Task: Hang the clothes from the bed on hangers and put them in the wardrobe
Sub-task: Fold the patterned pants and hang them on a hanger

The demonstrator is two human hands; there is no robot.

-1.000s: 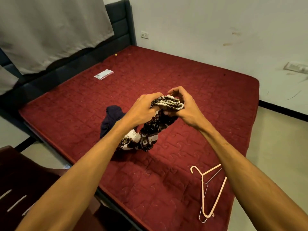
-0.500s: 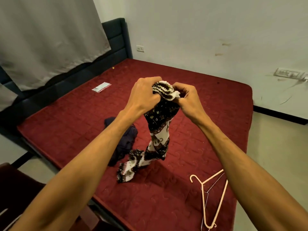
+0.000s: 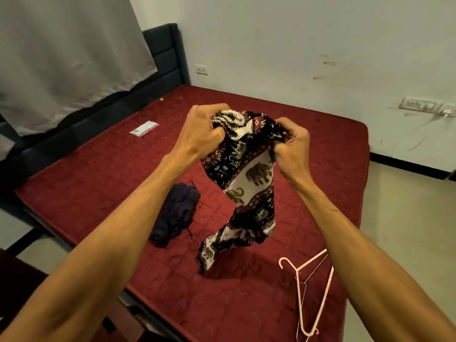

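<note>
bunching the elephant-print garment [image 3: 249, 174] above the bed [image 3: 98, 169] in the head view, left grip [image 3: 199, 134] and right grip [image 3: 293, 144] both clench its top edge. pink hanger [image 3: 313, 292] lies at five o'clock, dark garment [image 3: 175, 215] at eight. risk: the crumpled, twisted opening could refuse the hanger.

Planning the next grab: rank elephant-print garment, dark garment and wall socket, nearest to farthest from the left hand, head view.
1. Elephant-print garment: gripped in the left hand.
2. Dark garment: on the mattress, below it.
3. Wall socket: far wall, beside headboard.
</note>
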